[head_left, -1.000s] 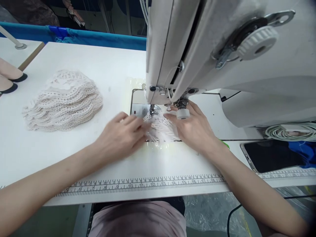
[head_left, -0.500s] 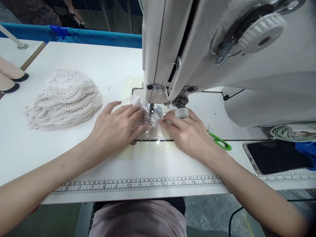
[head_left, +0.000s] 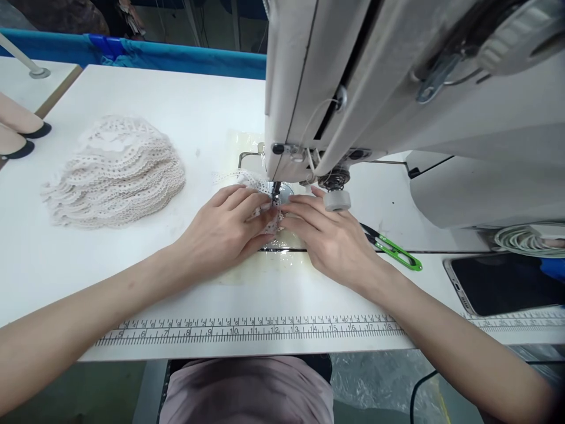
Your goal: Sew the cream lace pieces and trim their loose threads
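Note:
A small piece of white eyelet lace (head_left: 241, 176) lies at the sewing machine's presser foot (head_left: 276, 191), partly hidden under my fingers. My left hand (head_left: 229, 227) is on its left side, fingers curved over it and thumb close to the foot, closed on the lace. From the right, my right hand (head_left: 331, 235) has its fingertips together at the lace's right edge, just beside the foot. How firmly the fingertips pinch is hard to see. The machine head (head_left: 318, 88) rises above both hands.
A stack of white lace pieces (head_left: 119, 176) lies at left. Green thread snips (head_left: 399, 253) rest by my right wrist, with a phone (head_left: 507, 282) and coiled cord (head_left: 525, 238) farther right. A printed ruler (head_left: 251, 330) runs along the front table edge.
Both hands have come closer together at the presser foot. My left hand has moved right with the lace, and its fingers are less spread. The view has shifted slightly.

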`<state>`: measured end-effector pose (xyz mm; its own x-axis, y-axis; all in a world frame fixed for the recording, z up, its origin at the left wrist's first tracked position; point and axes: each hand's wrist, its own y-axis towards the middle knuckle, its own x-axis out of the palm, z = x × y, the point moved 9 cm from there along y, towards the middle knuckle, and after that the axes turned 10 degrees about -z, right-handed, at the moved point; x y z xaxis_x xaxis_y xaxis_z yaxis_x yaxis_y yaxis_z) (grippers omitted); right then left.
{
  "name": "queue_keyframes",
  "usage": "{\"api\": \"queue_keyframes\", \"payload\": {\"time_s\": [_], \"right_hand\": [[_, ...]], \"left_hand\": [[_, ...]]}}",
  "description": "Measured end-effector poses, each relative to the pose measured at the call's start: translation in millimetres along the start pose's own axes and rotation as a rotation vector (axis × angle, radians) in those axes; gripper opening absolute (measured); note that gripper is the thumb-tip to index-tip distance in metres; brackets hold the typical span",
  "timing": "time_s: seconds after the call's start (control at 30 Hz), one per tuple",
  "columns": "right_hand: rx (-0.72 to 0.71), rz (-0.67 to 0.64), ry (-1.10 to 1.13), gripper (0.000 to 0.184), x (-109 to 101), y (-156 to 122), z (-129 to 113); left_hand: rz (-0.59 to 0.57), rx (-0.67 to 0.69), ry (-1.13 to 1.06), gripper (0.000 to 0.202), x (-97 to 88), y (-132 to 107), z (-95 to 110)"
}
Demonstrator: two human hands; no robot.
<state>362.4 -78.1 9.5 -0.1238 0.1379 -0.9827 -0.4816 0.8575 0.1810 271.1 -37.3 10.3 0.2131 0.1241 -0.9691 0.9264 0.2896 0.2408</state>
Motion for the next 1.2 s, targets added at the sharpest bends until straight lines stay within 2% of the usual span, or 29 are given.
{"api": "queue_keyframes", "payload": {"time_s": [0.17,0.33,0.93,1.03,1.2], "right_hand": [[-0.009,-0.01,-0.082,0.04,6.3,1.6,-1.1],[-0.015,0.002,-0.171,0.035,5.5,1.3,-6.2],[-0.003,0.028,-0.178,0.033,3.4,2.6,-6.7],[0.009,0.035,-0.138,0.032,2.5,2.0,-3.7],[0.059,0.095,-0.03,0.029,-5.6,1.2,3.1]], "left_hand": [[-0.011,0.01,0.01,0.041,2.5,-1.6,0.6],[-0.026,0.032,0.004,0.044,2.8,-1.7,1.8],[-0.029,0.017,0.0,0.045,1.3,-3.8,0.9],[-0.004,0.056,-0.013,0.04,-5.9,-7.6,2.0],[0.086,0.167,0.03,0.019,-16.8,-15.2,7.8]]}}
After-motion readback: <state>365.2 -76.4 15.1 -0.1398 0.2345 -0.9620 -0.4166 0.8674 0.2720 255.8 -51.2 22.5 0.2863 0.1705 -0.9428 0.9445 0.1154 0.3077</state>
